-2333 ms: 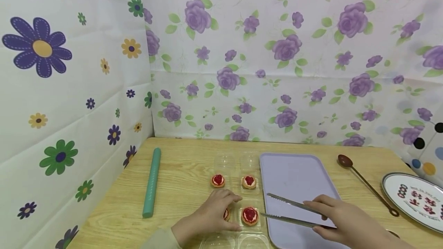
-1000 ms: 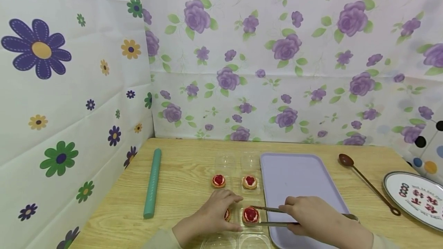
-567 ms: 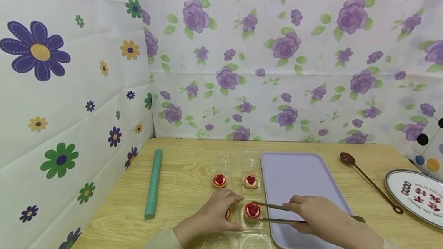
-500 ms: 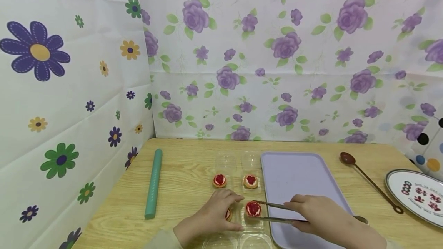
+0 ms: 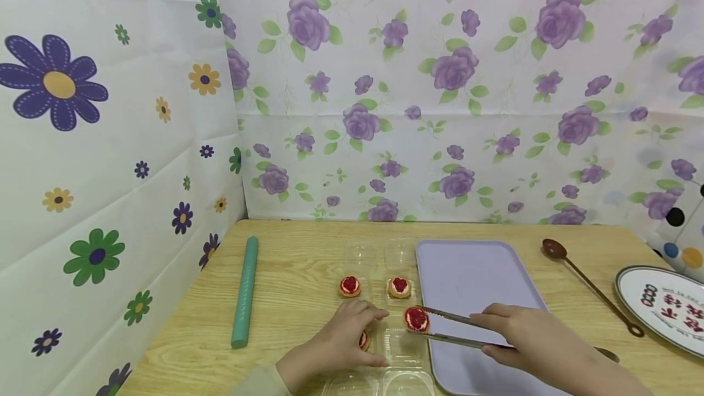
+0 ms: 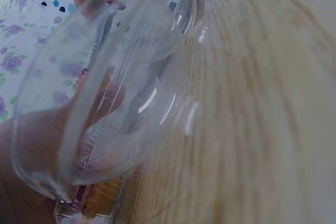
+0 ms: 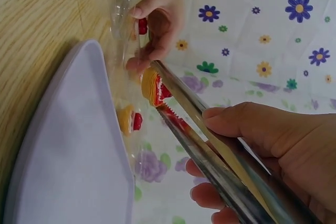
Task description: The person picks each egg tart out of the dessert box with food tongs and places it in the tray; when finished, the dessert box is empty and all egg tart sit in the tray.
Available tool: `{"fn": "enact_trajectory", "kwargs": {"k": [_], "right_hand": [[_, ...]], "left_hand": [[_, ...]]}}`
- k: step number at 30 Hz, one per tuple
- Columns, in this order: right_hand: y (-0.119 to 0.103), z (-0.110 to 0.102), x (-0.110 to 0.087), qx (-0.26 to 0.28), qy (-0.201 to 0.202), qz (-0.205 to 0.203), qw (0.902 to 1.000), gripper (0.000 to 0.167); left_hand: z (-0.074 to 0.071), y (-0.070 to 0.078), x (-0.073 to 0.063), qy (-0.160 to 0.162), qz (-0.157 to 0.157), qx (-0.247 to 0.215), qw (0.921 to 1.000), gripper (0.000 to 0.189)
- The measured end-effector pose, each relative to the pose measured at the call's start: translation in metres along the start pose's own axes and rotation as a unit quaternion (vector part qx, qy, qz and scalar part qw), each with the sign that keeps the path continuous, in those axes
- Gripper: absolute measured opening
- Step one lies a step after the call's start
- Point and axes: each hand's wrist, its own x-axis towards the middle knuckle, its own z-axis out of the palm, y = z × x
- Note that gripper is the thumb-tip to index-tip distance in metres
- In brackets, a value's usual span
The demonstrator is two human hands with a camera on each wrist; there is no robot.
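Round, red-topped tart hangs between the hands in silver metal tongs gripped by right hand; left hand clasps clear plastic box, another tart within.

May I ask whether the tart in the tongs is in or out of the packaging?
Out: the right wrist view shows the tart held in the tongs above the packaging.
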Motion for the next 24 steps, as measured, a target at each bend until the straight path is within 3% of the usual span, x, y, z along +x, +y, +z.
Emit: {"fn": "enact_trajectory", "kwargs": {"k": [10,18,24], "right_hand": [[0.017,-0.002,-0.023,0.006,-0.009,0.036,0.9993,0.04],[0.032,0.001,-0.044,0.025,-0.063,0.104,0.9923,0.041],[0.041,0.006,-0.06,0.017,-0.053,0.11,0.9924,0.039]], "left_hand": [[0.0,0.0,0.0,-0.005,0.002,-0.003,1.0,0.071],[-0.001,0.001,0.0,-0.002,0.003,0.0,1.0,0.071],[-0.001,0.001,0.0,-0.002,0.001,0.0,1.0,0.071]]}}
